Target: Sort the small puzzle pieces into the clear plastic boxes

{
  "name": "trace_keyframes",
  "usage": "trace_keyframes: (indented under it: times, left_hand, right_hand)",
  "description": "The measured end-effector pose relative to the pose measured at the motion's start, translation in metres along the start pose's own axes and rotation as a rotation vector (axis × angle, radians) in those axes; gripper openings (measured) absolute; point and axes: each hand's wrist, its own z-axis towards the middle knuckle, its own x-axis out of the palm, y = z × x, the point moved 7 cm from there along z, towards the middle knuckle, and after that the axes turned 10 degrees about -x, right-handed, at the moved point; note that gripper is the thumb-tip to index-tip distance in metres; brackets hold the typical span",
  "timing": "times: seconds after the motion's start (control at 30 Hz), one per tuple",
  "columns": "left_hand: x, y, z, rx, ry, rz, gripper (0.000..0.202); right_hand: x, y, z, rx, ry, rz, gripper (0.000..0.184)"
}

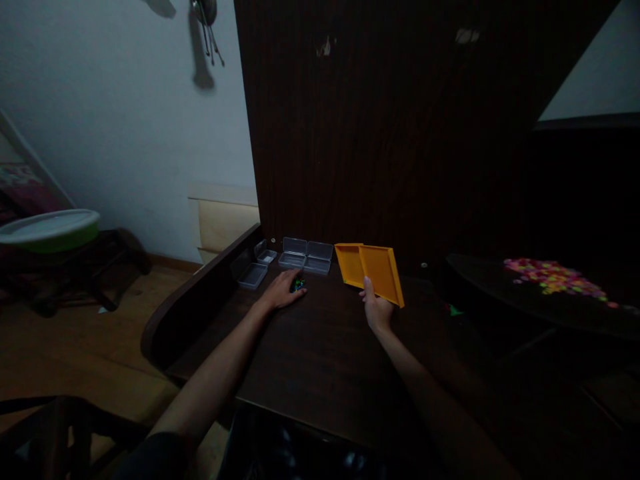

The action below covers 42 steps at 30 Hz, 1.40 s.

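My left hand [283,291] rests on the dark wooden desk [310,353], its thumb and fingers spread around a small pile of shiny beads [299,284], mostly green and blue. Whether the fingers grip any of them is too dark to tell. My right hand [375,308] is shut on a yellow plastic box [381,270], thumb on its inner face. That box stands tilted up, its two shallow halves side by side, and I see nothing inside. Behind my left hand are several open clear plastic cases, among them one case [318,259] at the back and another [253,275] farther left.
A raised wooden side [200,293] borders the desk on the left, and a tall dark panel [400,133] rises behind. Many colourful small pieces [555,277] lie on a dark surface to the right. A green lidded basin [55,230] stands at far left.
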Motion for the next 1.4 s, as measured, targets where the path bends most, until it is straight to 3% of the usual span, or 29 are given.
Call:
trace_keyframes:
  times: [0.1,0.23,0.33,0.5,0.63,0.77,0.87,0.97,1.1,1.17,1.27,1.4]
  left_hand:
    - [0.0,-0.004,0.003,0.021,-0.013,0.019,0.062]
    - [-0.009,-0.008,-0.001,0.032,-0.081,-0.003,0.063]
    - [-0.026,-0.01,-0.009,-0.004,-0.239,0.059,0.056]
    - [-0.05,-0.003,-0.023,-0.237,-0.493,0.279,0.037]
    - [-0.048,0.01,-0.024,-0.42,-0.415,0.335,0.042]
    - [-0.043,0.017,-0.021,-0.469,-0.356,0.345,0.045]
    - [-0.042,0.02,-0.018,-0.455,-0.344,0.333,0.044]
    - [-0.045,0.02,-0.016,-0.404,-0.413,0.29,0.04]
    - [-0.05,0.007,-0.017,-0.222,-0.526,0.178,0.037]
    - [-0.045,-0.003,-0.017,-0.115,-0.482,0.118,0.036]
    - [-0.029,-0.017,-0.014,0.019,-0.328,0.081,0.037]
    - [-0.014,-0.022,-0.011,0.076,-0.187,0.097,0.044]
  right_hand:
    - [-0.006,0.0,0.007,-0.035,-0.069,0.053,0.053]
    - [-0.008,0.0,0.012,-0.053,-0.066,0.113,0.05]
    - [-0.013,-0.002,0.015,-0.04,-0.063,0.103,0.052]
    - [-0.013,-0.013,0.021,0.001,-0.028,0.148,0.052]
    - [-0.009,-0.02,0.024,-0.043,-0.035,0.21,0.05]
    - [-0.006,-0.031,0.028,-0.044,0.021,0.195,0.051]
    - [-0.006,-0.041,0.033,-0.021,0.063,0.194,0.052]
    - [-0.007,-0.05,0.036,0.038,0.083,0.203,0.055]
    - [-0.003,-0.055,0.039,0.064,0.137,0.193,0.058]
    - [0.001,-0.055,0.04,0.048,0.179,0.173,0.058]
    - [0.01,-0.058,0.041,0.033,0.257,0.145,0.059]
    - [0.018,-0.063,0.046,0.03,0.308,0.115,0.057]
